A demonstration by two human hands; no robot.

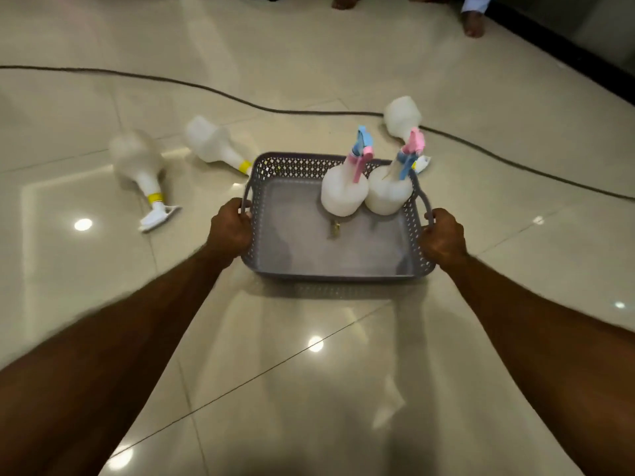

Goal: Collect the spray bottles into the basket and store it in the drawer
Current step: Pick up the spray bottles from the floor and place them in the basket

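A grey perforated basket [330,269] sits on the tiled floor in front of me. My left hand [231,228] grips its left handle and my right hand [443,238] grips its right handle. Two white spray bottles stand in the basket's far right corner: one with a blue and pink sprayer [343,192], one with a pink and blue sprayer [388,194]. On the floor lie three more white bottles: one with a yellow collar at the left [141,163], another with a yellow collar behind the basket's left corner [213,142], and one behind its right corner [402,115].
A dark cable [240,101] snakes across the floor behind the bottles and off to the right. Bare feet of other people [472,24] show at the top edge. A small brownish item [334,230] lies in the basket. A dark wall base runs at the upper right.
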